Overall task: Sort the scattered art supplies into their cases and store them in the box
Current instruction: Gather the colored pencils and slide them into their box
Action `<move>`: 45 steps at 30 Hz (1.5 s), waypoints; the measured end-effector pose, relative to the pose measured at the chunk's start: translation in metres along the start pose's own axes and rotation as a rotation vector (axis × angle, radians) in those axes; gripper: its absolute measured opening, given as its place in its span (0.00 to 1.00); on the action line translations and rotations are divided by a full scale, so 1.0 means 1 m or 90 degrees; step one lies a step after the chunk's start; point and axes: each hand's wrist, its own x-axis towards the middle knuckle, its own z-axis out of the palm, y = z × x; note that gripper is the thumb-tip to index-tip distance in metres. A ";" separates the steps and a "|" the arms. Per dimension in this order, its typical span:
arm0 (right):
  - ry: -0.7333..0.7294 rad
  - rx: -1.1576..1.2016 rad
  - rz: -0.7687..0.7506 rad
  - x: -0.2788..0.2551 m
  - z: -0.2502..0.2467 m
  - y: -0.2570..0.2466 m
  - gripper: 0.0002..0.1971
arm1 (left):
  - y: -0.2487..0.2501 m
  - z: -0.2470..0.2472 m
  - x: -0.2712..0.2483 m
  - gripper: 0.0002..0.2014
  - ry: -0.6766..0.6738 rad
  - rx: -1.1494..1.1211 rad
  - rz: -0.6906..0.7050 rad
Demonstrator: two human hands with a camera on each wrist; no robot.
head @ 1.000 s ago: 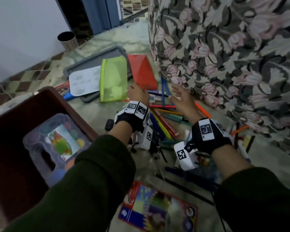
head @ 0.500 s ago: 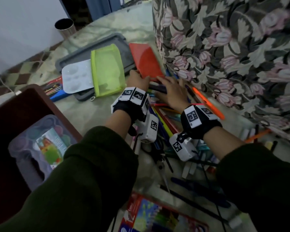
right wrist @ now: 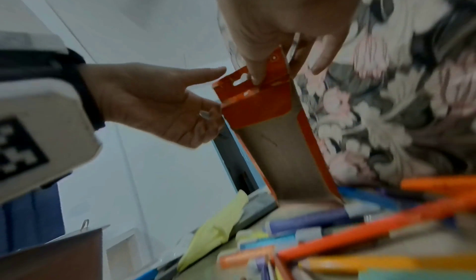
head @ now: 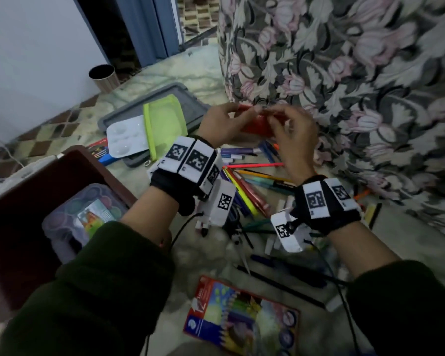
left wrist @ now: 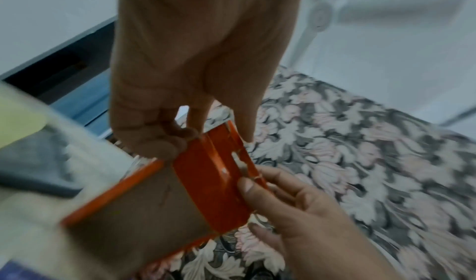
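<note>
Right now both hands hold 1 orange card case (head: 257,124) off the floor by the floral fabric (head: 357,86): left hand (head: 220,124) grips its side, right hand (head: 292,134) pinches the hang-tab flap. Approx. a dozen+ pens (head: 244,186) lie scattered below; 1 maroon box (head: 13,227), 1 green pouch (head: 165,122).

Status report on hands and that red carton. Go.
Left hand and right hand both grip red carton, flap open, lifted off floor. Pens loose beneath. Nothing blocking.
</note>
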 end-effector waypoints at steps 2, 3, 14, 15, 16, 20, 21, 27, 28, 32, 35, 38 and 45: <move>-0.005 0.020 -0.018 -0.005 -0.023 -0.015 0.08 | 0.011 -0.005 -0.021 0.24 0.031 0.172 0.111; -0.010 0.041 -0.014 -0.008 -0.034 -0.022 0.07 | 0.018 -0.006 -0.033 0.24 0.044 0.196 0.156; -0.091 0.054 0.269 -0.119 -0.117 -0.024 0.33 | 0.034 0.016 -0.131 0.13 -0.058 -0.162 0.140; -0.132 0.071 0.312 -0.135 -0.121 -0.020 0.33 | 0.028 0.021 -0.138 0.13 -0.064 -0.192 0.110; -0.164 0.093 0.350 -0.152 -0.125 -0.016 0.32 | 0.021 0.025 -0.145 0.15 -0.070 -0.218 0.082; -0.161 0.139 0.395 -0.210 -0.135 -0.008 0.19 | -0.017 0.046 -0.177 0.24 -0.058 -0.167 0.037; -0.156 0.131 0.387 -0.222 -0.137 -0.007 0.16 | -0.028 0.051 -0.186 0.27 -0.054 -0.141 0.037; -0.232 0.019 0.333 -0.266 -0.134 -0.007 0.10 | -0.089 0.064 -0.236 0.43 -0.016 0.108 0.124; -0.255 -0.004 0.321 -0.269 -0.132 -0.009 0.10 | -0.095 0.066 -0.242 0.42 -0.016 0.149 0.133; -0.317 -0.054 0.317 -0.272 -0.121 -0.012 0.12 | -0.116 0.065 -0.250 0.29 -0.061 0.217 0.132; -0.312 -0.081 0.307 -0.270 -0.115 -0.011 0.12 | -0.124 0.060 -0.250 0.27 -0.095 0.217 0.110; -0.329 -0.087 0.298 -0.269 -0.108 -0.012 0.12 | -0.122 0.060 -0.255 0.36 -0.076 0.266 0.104; -0.274 -0.085 0.296 -0.270 -0.090 -0.012 0.06 | -0.120 0.057 -0.255 0.24 -0.113 0.346 0.073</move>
